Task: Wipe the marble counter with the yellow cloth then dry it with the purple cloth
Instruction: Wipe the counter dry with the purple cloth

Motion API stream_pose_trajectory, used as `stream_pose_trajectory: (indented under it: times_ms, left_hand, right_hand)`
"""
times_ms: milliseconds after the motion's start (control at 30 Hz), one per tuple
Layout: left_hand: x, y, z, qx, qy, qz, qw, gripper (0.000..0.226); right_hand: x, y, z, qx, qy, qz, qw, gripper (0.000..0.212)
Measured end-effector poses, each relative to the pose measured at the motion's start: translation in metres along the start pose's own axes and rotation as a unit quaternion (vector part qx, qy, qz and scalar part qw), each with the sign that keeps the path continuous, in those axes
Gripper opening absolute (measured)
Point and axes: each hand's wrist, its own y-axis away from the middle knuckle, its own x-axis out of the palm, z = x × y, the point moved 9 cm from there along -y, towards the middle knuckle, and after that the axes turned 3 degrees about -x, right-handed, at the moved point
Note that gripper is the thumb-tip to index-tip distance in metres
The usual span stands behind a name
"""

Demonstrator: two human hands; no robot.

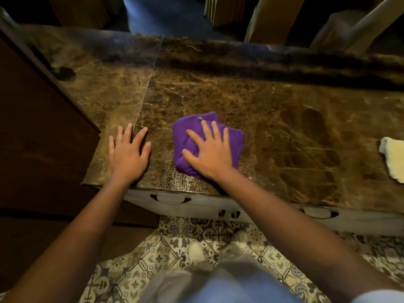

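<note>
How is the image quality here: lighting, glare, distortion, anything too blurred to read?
Head view: dim, warm light, corners falling into dark; wide-angle bending of the marble counter edges; glare along its near edge; far background smeared; both hands and the purple cloth sharp; yellow cloth cropped at right.

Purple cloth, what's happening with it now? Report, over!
Right hand flat on purple cloth, pressing it to marble counter. Left hand flat on bare counter. Yellow cloth parked far right. Nothing blocking.

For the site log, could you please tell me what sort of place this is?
Probably a home kitchen: a brown marble counter over white drawers with handles, patterned floor tiles, and a purple cloth under the right hand.
</note>
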Motion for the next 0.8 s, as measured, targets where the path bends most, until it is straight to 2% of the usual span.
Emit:
stream_pose_trajectory:
  times_ms: [200,300,367,433,500,600,733,800]
  left_hand:
    - [0.006,-0.003,0.003,0.026,0.012,0.045,0.999,0.05]
    - [0.006,0.004,0.0,0.033,-0.003,0.037,0.999,0.051]
    - [0.007,0.008,-0.001,0.032,-0.009,0.045,0.998,0.052]
    - [0.008,0.01,-0.001,0.034,-0.014,0.062,0.997,0.054]
    - [0.009,0.01,0.0,0.041,-0.02,0.08,0.996,0.056]
    - [0.006,0.008,0.001,0.06,-0.025,0.087,0.994,0.057]
    - [0.003,0.008,0.004,0.072,-0.027,0.056,0.995,0.057]
    - [0.006,0.008,0.005,0.064,-0.026,0.057,0.996,0.067]
  right_hand:
    - [0.015,0.068,0.068,-0.186,-0.032,-0.007,0.982,0.057]
    - [0.018,0.104,0.063,-0.262,-0.032,0.002,0.964,0.053]
    - [0.004,0.123,0.041,-0.261,-0.038,-0.015,0.964,0.05]
    - [-0.023,0.133,-0.005,-0.194,-0.087,-0.043,0.976,0.048]
    - [-0.055,0.142,-0.07,-0.083,-0.121,-0.073,0.986,0.048]
    - [-0.088,0.156,-0.163,0.064,-0.097,-0.119,0.986,0.054]
    - [-0.056,0.168,-0.223,0.223,-0.028,-0.053,0.973,0.07]
    - [-0.04,0.17,-0.223,0.254,-0.005,-0.047,0.966,0.078]
